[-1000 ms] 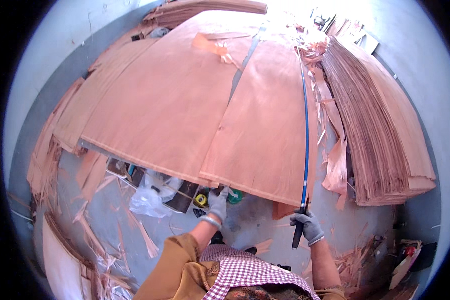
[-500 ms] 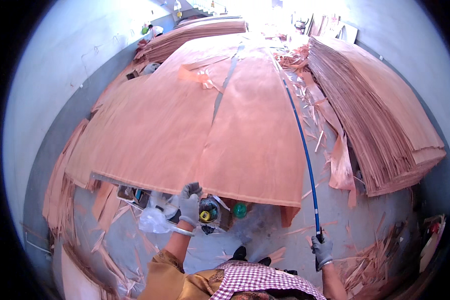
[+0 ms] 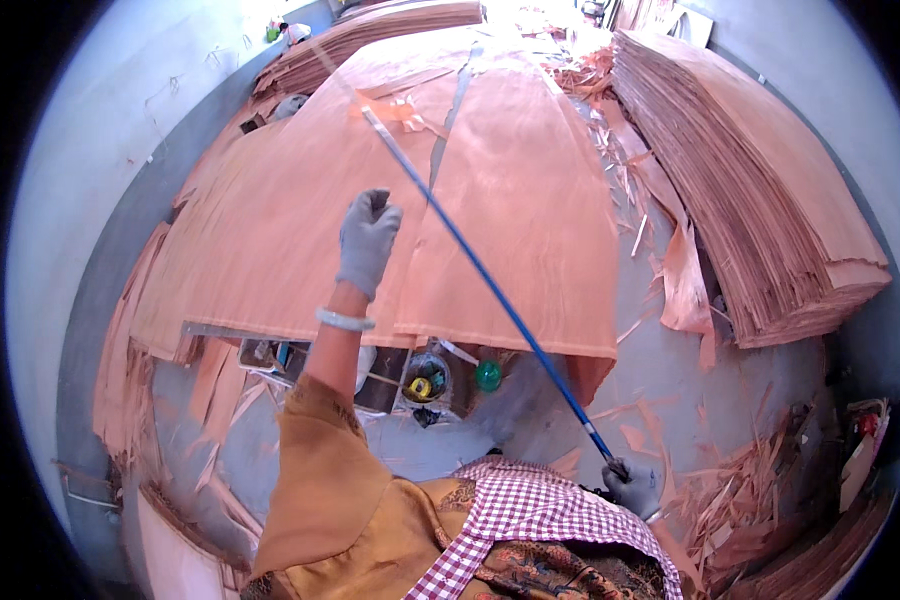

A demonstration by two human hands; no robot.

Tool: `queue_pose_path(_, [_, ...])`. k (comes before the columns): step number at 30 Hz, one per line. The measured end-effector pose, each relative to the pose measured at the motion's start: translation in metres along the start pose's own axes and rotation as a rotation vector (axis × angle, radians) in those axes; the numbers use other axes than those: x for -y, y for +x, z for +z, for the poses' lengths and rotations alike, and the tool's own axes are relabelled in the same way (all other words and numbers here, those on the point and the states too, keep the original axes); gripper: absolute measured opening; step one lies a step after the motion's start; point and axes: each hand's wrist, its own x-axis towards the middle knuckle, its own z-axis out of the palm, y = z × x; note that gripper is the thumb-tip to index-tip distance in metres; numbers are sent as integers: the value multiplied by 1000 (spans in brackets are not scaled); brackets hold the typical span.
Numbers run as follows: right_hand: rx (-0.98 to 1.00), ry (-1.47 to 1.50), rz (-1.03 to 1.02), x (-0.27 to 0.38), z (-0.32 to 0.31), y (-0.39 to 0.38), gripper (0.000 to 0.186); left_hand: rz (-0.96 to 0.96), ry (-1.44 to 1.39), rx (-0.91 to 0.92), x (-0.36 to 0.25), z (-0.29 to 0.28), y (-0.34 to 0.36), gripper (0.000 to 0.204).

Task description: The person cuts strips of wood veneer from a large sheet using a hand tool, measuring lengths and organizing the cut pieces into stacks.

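My right hand (image 3: 634, 488), in a grey glove, is closed around the dark handle end of a long blue pole (image 3: 490, 283). The pole slants up to the left across the veneer; its far part is pale and blurred. My left hand (image 3: 368, 238), also gloved in grey, is over the middle of the large pinkish veneer sheets (image 3: 270, 240). Its fingers are curled closed, and whatever they may hold is hidden. A narrow grey gap (image 3: 450, 130) separates the left sheet from the right one at the far part. A loose orange torn piece (image 3: 390, 110) lies on the left sheet.
A tall veneer stack (image 3: 740, 200) stands at the right, with scraps (image 3: 630, 190) along the floor between. Beneath the near edge are a bucket (image 3: 427, 380) with a yellow item, and a green round object (image 3: 487, 376). Another person (image 3: 295, 34) is far left.
My left hand has risen from the sheets' near edge to over their middle. The pole has swung from the right-hand side leftward across the veneer, my right hand still gripping it.
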Motion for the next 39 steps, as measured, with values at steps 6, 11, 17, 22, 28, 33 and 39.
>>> queue_pose_path(6, [323,259,-78,-16,37,3,16,-272,728,372,82,6,4,44])
queue_pose_path(11, [391,142,-165,-32,60,15,15,-554,1091,224,171,9,-83,103])
queue_pose_path(17, [463,281,-85,-49,64,27,18,-536,560,249,177,7,-66,40])
queue_pose_path(22, [366,253,-3,-75,71,31,18,-449,-206,280,71,23,-38,25])
queue_pose_path(28, [69,236,75,-44,60,23,21,-154,-528,417,-31,56,7,30])
queue_pose_path(33, [-163,299,205,48,9,4,31,-96,-465,480,-94,79,6,34])
queue_pose_path(39, [-357,273,268,21,-7,-17,28,-129,-482,484,-104,88,3,36])
